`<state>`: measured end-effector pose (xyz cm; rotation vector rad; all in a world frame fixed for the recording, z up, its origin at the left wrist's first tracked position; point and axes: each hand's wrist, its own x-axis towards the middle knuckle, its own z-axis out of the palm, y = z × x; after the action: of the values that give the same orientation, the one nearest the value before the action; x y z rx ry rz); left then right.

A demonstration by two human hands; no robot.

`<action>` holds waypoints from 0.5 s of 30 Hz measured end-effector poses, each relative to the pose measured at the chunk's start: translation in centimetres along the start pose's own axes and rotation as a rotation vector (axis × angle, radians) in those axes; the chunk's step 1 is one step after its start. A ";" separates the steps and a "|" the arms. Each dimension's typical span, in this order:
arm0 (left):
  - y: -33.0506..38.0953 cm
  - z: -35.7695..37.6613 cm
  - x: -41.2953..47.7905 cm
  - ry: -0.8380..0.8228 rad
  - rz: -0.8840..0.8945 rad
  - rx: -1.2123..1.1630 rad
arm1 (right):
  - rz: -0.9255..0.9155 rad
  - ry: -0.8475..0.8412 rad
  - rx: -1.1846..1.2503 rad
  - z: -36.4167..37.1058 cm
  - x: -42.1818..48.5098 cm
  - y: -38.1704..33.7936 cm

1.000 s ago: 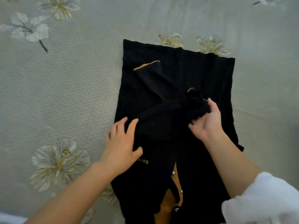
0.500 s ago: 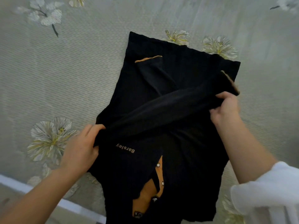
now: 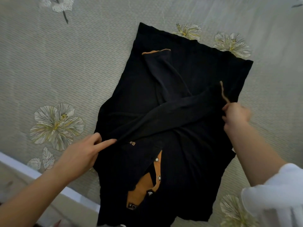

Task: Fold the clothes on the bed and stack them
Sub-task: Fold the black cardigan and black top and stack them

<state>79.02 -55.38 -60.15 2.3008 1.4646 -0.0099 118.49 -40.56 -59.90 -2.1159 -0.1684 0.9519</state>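
Observation:
A black long-sleeved shirt (image 3: 188, 161) with an orange collar and white buttons lies flat on the bed, sides folded in. One sleeve lies along the body toward the far hem. The other sleeve (image 3: 167, 115) is stretched across the chest from left to right. My left hand (image 3: 83, 153) pinches the shoulder end of that sleeve at the shirt's left edge. My right hand (image 3: 236, 115) grips its orange-trimmed cuff near the right edge.
The bed (image 3: 65, 71) has a grey-green ribbed cover with embroidered pale flowers. Its near edge, with a white border (image 3: 49, 182), runs diagonally at the lower left. My white sleeve (image 3: 275, 197) fills the lower right corner.
The crumpled sleeve at the shirt's middle has been pulled out straight across the chest. My left hand slid to the left edge and my right hand moved out to the right with the cuff.

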 end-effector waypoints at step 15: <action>0.4 0.6 2.1 -0.146 -0.236 -0.023 | -0.711 -0.046 -0.897 3.6 2.1 0.9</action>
<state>80.46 -53.90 -61.08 2.0496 1.6398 -0.2222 117.39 -38.11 -63.16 -2.4763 -1.4888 0.5076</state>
